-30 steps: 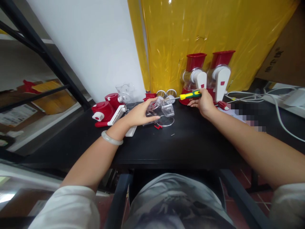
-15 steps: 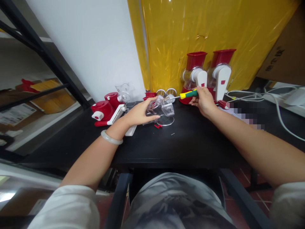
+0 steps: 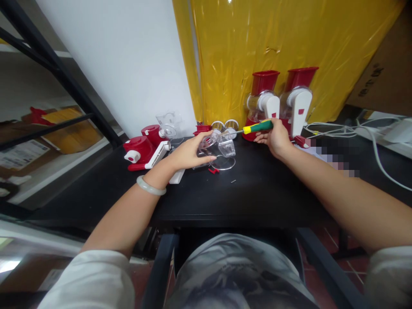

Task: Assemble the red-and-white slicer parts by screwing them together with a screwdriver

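Note:
My left hand [image 3: 191,152] is wrapped round a clear plastic grater housing [image 3: 222,147], which lies on its side on the black table. In my right hand [image 3: 276,136] is a screwdriver [image 3: 259,126] with a green and yellow handle, gripped at the handle's end. Its shaft points left and reaches the housing's upper right side; whether the tip touches a screw is too small to tell. A small red plastic piece [image 3: 213,171] and a thin metal pin [image 3: 233,181] lie on the table in front of the housing. Two metal grater drums [image 3: 231,125] stand just behind it.
Two assembled red and white rotary graters [image 3: 265,98] stand at the back right. Red grater bases [image 3: 139,150] with a white crank sit on the left of the black table [image 3: 206,204]. White cables [image 3: 341,128] run along the right, beside yellow-wrapped material [image 3: 231,56].
My right hand and the screwdriver handle have shifted slightly to the right, and the screwdriver's angle has changed a little. My left hand and the housing stay in place.

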Motion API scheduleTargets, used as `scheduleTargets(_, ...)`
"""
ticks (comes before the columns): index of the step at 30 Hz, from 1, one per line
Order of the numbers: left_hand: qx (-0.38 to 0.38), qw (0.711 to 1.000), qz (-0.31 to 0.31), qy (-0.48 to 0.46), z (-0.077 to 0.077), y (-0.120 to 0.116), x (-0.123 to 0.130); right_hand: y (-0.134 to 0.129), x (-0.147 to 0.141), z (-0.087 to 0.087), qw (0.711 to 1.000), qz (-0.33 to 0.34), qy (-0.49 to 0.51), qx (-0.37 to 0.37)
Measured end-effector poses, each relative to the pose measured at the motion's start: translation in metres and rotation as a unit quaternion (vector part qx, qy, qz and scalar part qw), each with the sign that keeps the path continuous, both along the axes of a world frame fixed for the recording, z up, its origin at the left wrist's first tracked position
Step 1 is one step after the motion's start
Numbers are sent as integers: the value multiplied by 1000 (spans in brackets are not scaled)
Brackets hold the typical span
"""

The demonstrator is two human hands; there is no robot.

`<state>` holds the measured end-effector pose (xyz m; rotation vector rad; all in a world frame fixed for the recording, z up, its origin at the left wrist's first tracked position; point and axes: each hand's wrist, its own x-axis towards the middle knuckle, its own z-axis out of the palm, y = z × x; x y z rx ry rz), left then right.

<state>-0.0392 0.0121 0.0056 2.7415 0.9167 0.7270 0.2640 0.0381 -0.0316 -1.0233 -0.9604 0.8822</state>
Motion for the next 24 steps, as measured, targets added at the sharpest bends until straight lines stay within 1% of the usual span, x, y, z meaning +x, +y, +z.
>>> scheduleTargets(4,0,1000,7,4,1,-2,0,-2,-1,2,1000,2,15,18)
scheduleTargets(7,1,1000,10,6,1,-2,0,-3,-1,3,1000,-4,1,23)
scheduleTargets(12,0,1000,5,4,0,-1,0,-2,0,3,1000,-10,-24,5)
scheduleTargets(20,3,1000,5,3,1,-2,0,-5,-2,1,997,-23,-57,36)
scheduleTargets(24,5,1000,7,2,0,-1,0,-5,-2,2,996,-28,-74,31)
